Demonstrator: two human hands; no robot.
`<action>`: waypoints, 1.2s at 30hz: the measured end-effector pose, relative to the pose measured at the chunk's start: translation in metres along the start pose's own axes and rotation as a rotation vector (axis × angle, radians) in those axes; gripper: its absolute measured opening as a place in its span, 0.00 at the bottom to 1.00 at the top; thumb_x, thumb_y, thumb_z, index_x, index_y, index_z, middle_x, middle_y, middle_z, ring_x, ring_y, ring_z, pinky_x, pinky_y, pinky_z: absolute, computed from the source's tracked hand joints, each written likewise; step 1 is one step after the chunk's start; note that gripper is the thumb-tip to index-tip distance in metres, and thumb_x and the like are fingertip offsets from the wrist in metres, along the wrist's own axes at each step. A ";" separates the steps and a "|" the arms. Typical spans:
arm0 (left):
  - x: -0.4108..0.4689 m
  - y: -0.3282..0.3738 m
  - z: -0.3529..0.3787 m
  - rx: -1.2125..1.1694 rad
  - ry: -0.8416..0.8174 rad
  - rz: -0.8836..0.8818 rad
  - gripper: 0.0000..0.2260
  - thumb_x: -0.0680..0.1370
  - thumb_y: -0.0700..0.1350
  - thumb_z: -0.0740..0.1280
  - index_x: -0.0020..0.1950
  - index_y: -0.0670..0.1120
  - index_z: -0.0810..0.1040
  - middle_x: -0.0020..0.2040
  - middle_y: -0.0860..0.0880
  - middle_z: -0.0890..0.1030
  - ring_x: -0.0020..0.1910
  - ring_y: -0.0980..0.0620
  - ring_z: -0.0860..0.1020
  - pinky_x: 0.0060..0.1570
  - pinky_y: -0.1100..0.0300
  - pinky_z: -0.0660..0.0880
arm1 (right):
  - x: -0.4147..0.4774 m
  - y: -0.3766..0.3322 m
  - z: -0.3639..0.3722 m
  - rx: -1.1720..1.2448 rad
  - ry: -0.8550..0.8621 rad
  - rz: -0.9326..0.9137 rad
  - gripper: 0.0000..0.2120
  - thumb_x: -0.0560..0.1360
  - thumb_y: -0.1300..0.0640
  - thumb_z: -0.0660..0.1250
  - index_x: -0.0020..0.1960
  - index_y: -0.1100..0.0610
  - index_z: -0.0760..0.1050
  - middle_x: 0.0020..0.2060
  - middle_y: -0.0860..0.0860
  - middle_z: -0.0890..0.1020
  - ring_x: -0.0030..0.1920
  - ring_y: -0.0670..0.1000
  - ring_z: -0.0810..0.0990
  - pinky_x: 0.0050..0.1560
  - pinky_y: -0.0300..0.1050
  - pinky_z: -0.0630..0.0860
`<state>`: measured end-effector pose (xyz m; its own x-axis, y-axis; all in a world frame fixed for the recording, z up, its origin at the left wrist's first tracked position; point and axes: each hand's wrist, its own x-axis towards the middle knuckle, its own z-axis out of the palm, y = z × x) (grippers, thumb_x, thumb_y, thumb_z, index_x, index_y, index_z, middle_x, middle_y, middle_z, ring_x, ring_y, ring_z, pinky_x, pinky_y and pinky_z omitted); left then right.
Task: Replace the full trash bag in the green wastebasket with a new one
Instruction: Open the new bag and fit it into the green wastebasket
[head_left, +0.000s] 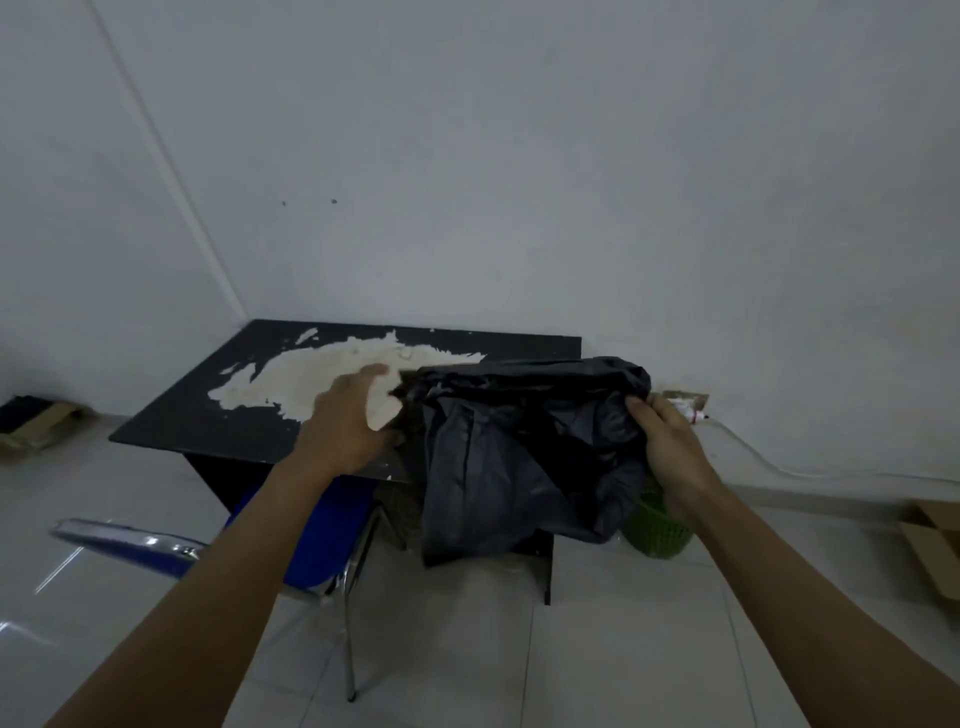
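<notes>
You are holding a black trash bag (519, 457) up in the air with both hands, in front of the right half of the tabletop (182, 415).

Left hand (353, 421): motion-blurred; the fingers are curling round the bag's left edge and the thumb is pointing up. Gripping the bag.

Right hand (670, 441): the fingers are pinching the bag's upper right corner, with the back of the hand facing the camera. Gripping the bag.

The bag is stretching between the two hands along its top edge. The rest is hanging slack and creased, and is covering the tabletop's front right corner.

The green wastebasket (657, 530) is standing on the floor (623, 649) just right of the table, below the bag's lower right corner. The bag and your right wrist are hiding its upper part; whether it has a liner inside, cannot tell.

The tabletop is dark, with a large pale patch where the surface is peeling. A blue chair (311, 540) with shiny metal legs is sitting at the table's front left, under your left forearm. An open cardboard box (935, 551) is lying on the floor at the far right, and flattened cardboard (36, 421) at the far left. A pale cable (779, 470) is running along the foot of the wall.
</notes>
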<state>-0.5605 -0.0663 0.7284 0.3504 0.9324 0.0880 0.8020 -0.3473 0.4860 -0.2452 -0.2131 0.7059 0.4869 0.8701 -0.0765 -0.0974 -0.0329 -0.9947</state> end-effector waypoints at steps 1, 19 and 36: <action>-0.004 0.004 0.002 -0.075 0.038 -0.055 0.38 0.69 0.50 0.78 0.74 0.54 0.63 0.70 0.43 0.70 0.67 0.41 0.70 0.64 0.45 0.71 | -0.003 -0.003 -0.001 0.051 -0.005 0.011 0.14 0.83 0.53 0.59 0.60 0.63 0.74 0.50 0.54 0.82 0.48 0.53 0.81 0.55 0.53 0.78; 0.049 -0.007 0.054 -0.990 0.138 -0.520 0.17 0.75 0.36 0.73 0.61 0.48 0.77 0.59 0.41 0.81 0.53 0.42 0.80 0.55 0.42 0.79 | 0.079 -0.019 -0.018 0.360 0.277 0.096 0.07 0.80 0.51 0.61 0.52 0.52 0.77 0.50 0.52 0.80 0.48 0.54 0.78 0.51 0.53 0.75; 0.203 -0.012 0.039 -0.898 -0.016 -0.318 0.10 0.76 0.43 0.71 0.57 0.50 0.80 0.53 0.43 0.82 0.49 0.45 0.81 0.47 0.52 0.79 | 0.206 0.040 -0.046 -0.959 -0.038 0.115 0.16 0.79 0.48 0.65 0.38 0.57 0.75 0.37 0.54 0.80 0.47 0.59 0.80 0.44 0.47 0.70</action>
<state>-0.4803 0.1237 0.7062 0.1916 0.9662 -0.1724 0.1918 0.1354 0.9720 -0.1092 -0.0580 0.6473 0.4890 0.8510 -0.1914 0.6154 -0.4921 -0.6157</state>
